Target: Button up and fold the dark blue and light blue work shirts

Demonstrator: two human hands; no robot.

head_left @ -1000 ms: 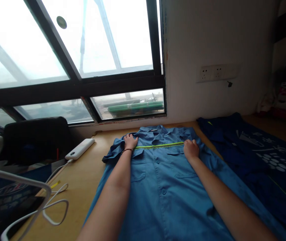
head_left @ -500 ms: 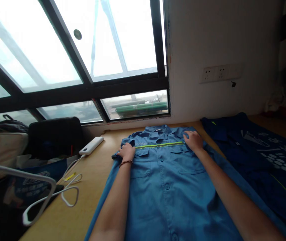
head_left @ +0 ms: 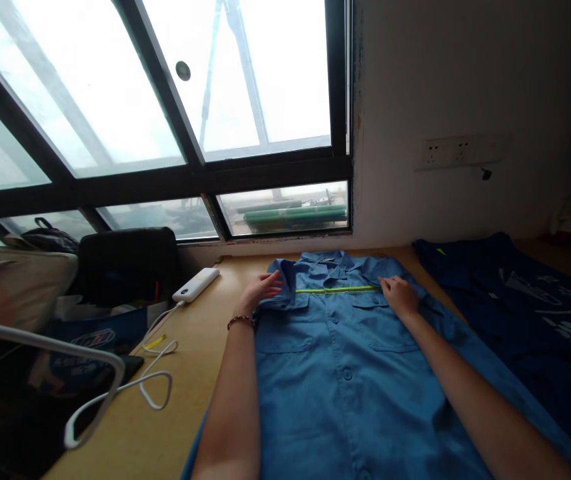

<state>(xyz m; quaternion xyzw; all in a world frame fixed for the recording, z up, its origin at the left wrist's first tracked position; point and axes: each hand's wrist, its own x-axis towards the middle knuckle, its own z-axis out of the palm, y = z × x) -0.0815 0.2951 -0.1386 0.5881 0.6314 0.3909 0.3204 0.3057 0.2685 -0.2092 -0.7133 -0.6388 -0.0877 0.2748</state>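
Observation:
A light blue work shirt with a yellow-green chest stripe lies buttoned and face up on the wooden table, collar toward the window. My left hand, with a bracelet on the wrist, grips the shirt's left sleeve, which is turned in over the shoulder. Flat on the shirt at the right end of the stripe, above the right chest pocket, rests my right hand with its fingers stretched out.
A dark blue printed garment lies spread to the right. A white power bank and its looped white cable lie to the left, beside a black bag and a white hanger. Window and wall sockets stand behind.
My left hand has carried the left sleeve inward, folding it over the shoulder. My right hand has slid slightly down along the stripe's right end. The view has shifted left.

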